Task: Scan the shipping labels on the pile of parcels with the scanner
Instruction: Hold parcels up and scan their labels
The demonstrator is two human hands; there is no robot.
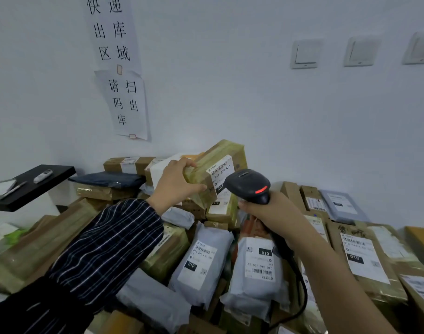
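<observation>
My left hand [175, 183] grips the near end of a brown taped cardboard parcel [220, 155], holding it tilted up above the pile. Its white shipping label [220, 172] faces me. My right hand [273, 210] grips the handle of a black handheld scanner [248, 184] with a red light strip; the scanner head sits just right of the label and partly covers its lower edge. A black cable [300, 280] runs down from the scanner. Below lies the pile of parcels [206, 261]: grey poly bags and brown boxes, many with white labels.
A black shelf [37, 186] with a pen and a small device juts out at the left. More labelled boxes [365, 259] fill the right side. The white wall behind carries paper signs [124, 102] and light switches [305, 55].
</observation>
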